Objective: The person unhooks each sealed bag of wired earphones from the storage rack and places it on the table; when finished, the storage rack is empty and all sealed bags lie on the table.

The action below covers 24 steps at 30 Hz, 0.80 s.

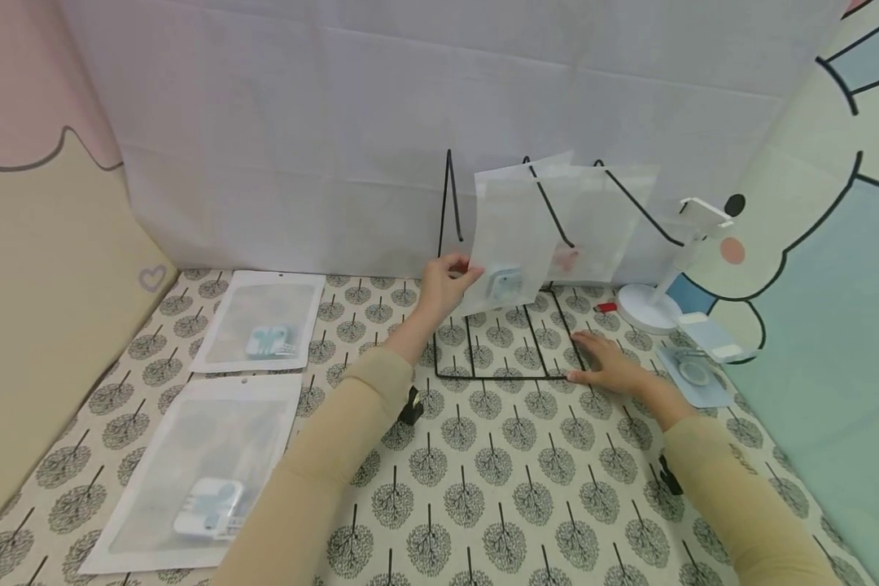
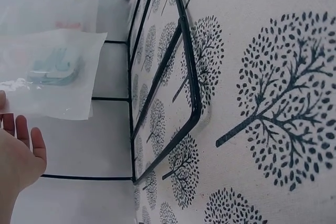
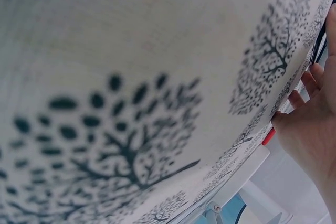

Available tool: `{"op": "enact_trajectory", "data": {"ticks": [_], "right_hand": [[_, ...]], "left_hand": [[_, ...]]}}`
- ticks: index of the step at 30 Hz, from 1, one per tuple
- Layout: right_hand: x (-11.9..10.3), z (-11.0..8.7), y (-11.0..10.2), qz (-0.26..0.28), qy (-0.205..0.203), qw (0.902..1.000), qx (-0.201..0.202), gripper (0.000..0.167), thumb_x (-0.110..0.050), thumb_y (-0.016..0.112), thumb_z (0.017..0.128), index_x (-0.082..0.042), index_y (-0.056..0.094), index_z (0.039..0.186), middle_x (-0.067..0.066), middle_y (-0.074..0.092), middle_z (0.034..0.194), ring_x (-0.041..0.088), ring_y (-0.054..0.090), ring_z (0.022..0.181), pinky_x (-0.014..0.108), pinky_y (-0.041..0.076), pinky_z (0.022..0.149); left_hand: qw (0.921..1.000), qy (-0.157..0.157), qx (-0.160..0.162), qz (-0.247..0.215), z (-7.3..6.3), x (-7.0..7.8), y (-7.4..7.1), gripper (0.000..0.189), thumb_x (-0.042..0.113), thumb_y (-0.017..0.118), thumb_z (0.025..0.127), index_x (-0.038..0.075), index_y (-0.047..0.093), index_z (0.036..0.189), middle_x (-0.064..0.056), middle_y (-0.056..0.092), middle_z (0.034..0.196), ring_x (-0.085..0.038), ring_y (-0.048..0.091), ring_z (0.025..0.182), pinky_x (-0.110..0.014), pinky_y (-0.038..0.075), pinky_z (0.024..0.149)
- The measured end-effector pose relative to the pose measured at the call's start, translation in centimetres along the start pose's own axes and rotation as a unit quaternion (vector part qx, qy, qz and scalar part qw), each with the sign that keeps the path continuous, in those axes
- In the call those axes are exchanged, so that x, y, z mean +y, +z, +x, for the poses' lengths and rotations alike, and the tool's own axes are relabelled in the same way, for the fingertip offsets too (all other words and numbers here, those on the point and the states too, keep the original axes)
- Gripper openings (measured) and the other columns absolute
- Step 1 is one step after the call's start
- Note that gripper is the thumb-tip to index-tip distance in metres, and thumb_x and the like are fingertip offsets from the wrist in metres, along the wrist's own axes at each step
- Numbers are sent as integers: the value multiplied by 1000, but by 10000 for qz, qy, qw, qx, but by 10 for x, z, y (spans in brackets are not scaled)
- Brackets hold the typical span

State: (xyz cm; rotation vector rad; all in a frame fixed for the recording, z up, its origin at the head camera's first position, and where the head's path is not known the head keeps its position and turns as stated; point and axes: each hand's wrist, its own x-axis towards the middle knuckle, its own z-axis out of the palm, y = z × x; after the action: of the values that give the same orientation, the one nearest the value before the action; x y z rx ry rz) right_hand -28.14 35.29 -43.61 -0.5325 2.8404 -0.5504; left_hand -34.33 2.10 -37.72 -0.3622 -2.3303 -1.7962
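My left hand (image 1: pixel 443 285) pinches the left edge of a frosted zip pouch (image 1: pixel 513 236) with a pale blue boxed pair of earphones inside. This pouch stands upright in a black wire rack (image 1: pixel 509 378), between its tall slanted dividers. Another frosted pouch (image 1: pixel 608 220) with a reddish item stands behind it to the right. In the left wrist view, the left hand (image 2: pixel 18 161) is beside the pouch (image 2: pixel 52 77). At the rack's front right corner rests my right hand (image 1: pixel 611 366), fingers by the side wire; the right wrist view shows this hand (image 3: pixel 310 114) low against the cloth.
Two frosted pouches with earphones, one farther back (image 1: pixel 256 317) and one nearer (image 1: pixel 205 472), lie flat at left. A white phone stand (image 1: pixel 648 309), a red USB stick (image 1: pixel 605 308) and a light-blue folding stand (image 1: pixel 692 374) are right of the rack. Black clips (image 1: pixel 411 407) lie in front.
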Motion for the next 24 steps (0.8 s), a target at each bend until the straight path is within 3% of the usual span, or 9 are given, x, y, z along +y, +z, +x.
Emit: {"op": "enact_trajectory", "data": {"ticks": [7, 19, 24], "right_hand": [[-1, -2, -1, 40, 14, 10000, 10, 87, -44, 66, 85, 1, 23, 147, 28, 16, 152, 53, 12, 136, 72, 14, 105], [-3, -6, -2, 20, -1, 10000, -1, 87, -45, 65, 86, 2, 23, 147, 29, 16, 151, 55, 12, 135, 74, 15, 103], [-4, -8, -5, 5, 26, 10000, -27, 87, -45, 64, 87, 2, 23, 147, 29, 15, 152, 55, 11, 135, 74, 14, 103]], "left_hand": [[9999, 85, -62, -49, -5, 3, -3, 27, 30, 67, 87, 7, 65, 100, -5, 64, 100, -17, 60, 89, -23, 53, 76], [9959, 860, -131, -234, -18, 10, -5, 21, 21, 65, 89, 3, 63, 100, -9, 66, 95, -18, 63, 85, -20, 54, 76], [9944, 1035, -73, -193, -21, 16, -8, 20, 19, 65, 89, 3, 62, 101, -9, 66, 93, -17, 63, 83, -19, 55, 74]]}}
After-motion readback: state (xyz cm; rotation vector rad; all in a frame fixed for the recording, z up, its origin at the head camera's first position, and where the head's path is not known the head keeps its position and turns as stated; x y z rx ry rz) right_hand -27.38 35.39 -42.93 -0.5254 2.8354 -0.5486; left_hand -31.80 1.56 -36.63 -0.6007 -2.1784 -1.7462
